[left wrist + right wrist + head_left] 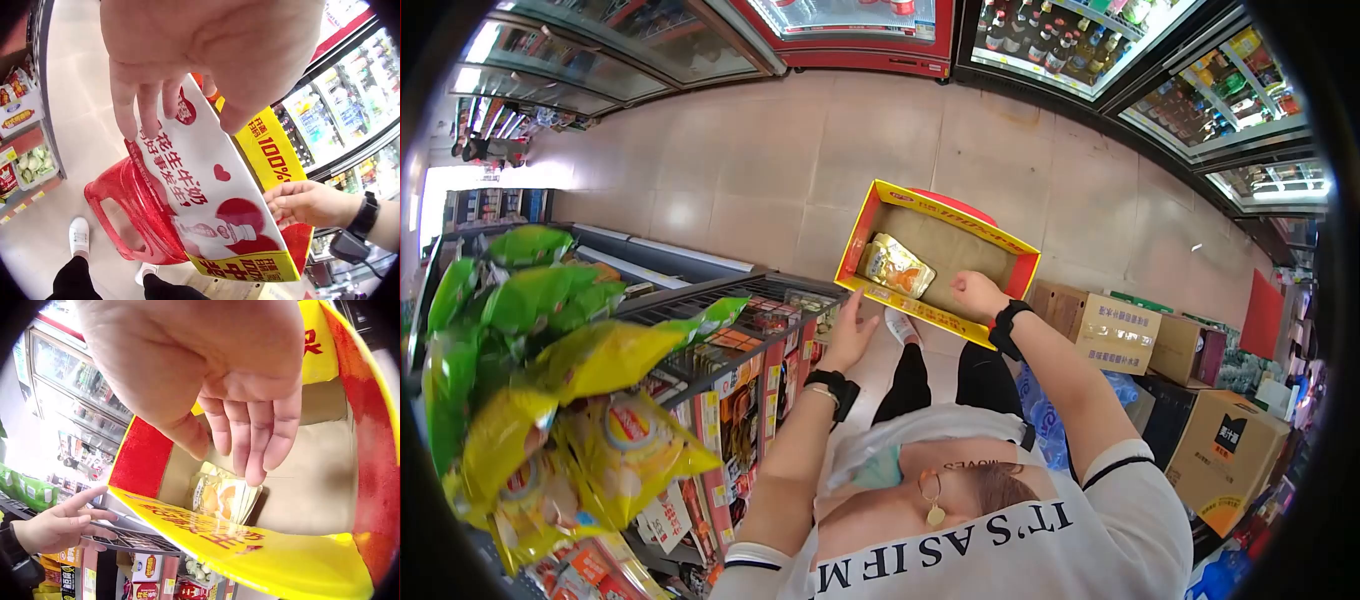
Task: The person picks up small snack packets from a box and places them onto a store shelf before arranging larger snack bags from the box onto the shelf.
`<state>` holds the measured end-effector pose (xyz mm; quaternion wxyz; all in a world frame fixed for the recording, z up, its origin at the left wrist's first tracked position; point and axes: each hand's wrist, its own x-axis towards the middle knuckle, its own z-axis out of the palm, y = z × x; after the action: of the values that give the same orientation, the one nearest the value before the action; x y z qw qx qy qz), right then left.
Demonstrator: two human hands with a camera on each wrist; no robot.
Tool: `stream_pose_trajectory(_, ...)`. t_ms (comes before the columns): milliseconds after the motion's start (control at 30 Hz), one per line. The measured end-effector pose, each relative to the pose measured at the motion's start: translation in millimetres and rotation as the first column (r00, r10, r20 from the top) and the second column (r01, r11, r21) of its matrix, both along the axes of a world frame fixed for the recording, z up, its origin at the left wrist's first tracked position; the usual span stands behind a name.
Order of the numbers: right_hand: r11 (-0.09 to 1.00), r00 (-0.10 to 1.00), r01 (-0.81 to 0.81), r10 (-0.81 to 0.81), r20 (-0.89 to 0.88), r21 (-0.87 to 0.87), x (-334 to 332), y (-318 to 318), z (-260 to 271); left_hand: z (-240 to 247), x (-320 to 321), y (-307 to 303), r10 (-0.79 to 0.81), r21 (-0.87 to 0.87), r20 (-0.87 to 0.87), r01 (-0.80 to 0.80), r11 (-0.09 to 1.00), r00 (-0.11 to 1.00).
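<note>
A yellow and red cardboard box [1000, 235] lies open-topped before the person, with gold packets [897, 268] together at its left end. The right hand [982, 298] hangs over the box's near side, its fingers loosely bent and holding nothing; in the right wrist view this hand [212, 362] is above the packets [219, 497] and bare cardboard floor. Beside the near left corner, the left hand [850, 335] has its fingers spread and nothing in them. The left wrist view shows the left hand [212, 50] over the box's white printed side [206, 181]; whether it touches is unclear.
A red plastic object [137, 215] is under the box. Green and yellow snack bags [625, 430] and a shelf rack [745, 350] stand at left. Cartons [1115, 335] are stacked at right. Glass-door fridges [1050, 45] line the far side of the tiled floor [750, 150].
</note>
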<state>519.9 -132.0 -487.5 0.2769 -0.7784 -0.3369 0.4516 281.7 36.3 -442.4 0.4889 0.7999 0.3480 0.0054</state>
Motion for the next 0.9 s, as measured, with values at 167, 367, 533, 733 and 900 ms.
stream_pose_trajectory(167, 0.988, 0.997, -0.077, 0.077, -0.005, -0.136, 2, 40, -24, -13, 35, -8, 0.079, -0.086, -0.223, -0.101, 0.991, 0.972)
stream_pose_trajectory(367, 0.955, 0.986, -0.167, 0.160, -0.048, -0.246, -2, 79, -64, -22, 53, -14, 0.121, -0.174, -0.272, -0.172, 0.970, 0.955)
stream_pose_trajectory(533, 0.942, 0.994, -0.106, 0.096, -0.048, -0.317, -14, 100, -93, -12, 63, -12, 0.128, -0.153, -0.336, -0.189, 0.970, 0.933)
stream_pose_trajectory(733, 0.944, 0.996, -0.091, 0.080, -0.050, -0.318, -30, 106, -96, -14, 61, -11, 0.116, -0.187, -0.340, -0.188, 0.964, 0.933)
stream_pose_trajectory(900, 0.943, 0.992, -0.092, 0.060, -0.108, -0.321, -32, 111, -75, -12, 62, -10, 0.107, -0.165, -0.328, -0.168, 0.972, 0.939)
